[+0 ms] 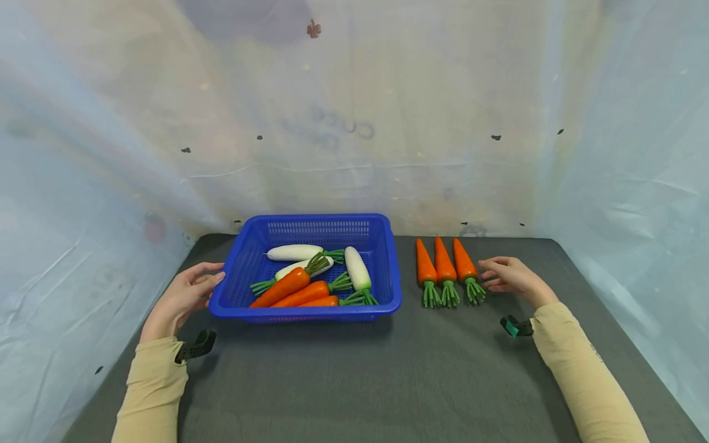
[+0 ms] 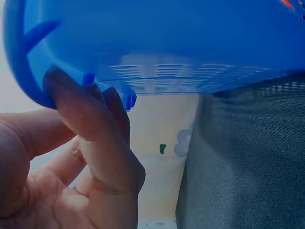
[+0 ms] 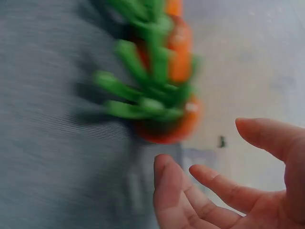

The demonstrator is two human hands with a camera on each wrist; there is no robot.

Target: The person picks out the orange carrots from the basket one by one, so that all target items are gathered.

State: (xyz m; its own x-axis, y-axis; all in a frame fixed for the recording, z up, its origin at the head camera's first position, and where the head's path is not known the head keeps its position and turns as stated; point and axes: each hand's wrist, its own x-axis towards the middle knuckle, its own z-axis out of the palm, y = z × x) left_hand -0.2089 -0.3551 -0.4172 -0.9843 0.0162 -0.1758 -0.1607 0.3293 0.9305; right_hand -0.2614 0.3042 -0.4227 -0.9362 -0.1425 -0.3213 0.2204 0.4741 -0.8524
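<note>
Fingers of the left hand [image 1: 180, 298] gripped the rim of a blue, rectangular, perforated plastic basket [image 1: 327, 312]; rightward of them, inside, lay three white, green-topped radishes [image 1: 357, 267] and three orange, green-topped carrots [image 1: 288, 286]. Loosely parted and holding nothing, the right hand's [image 1: 515, 280] fingers were just right of three more orange carrots [image 1: 445, 263].

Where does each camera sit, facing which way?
Head: head-worn, facing forward and down at the blue basket and three carrots beside it; left hand, right hand and sleeves show.
Left wrist: worn there, facing the basket's outer wall; only the left hand shows.
Right wrist: worn there, facing blurred carrot tops; only the right hand shows.
Shared: head and left wrist show the left hand at the basket's rim.
</note>
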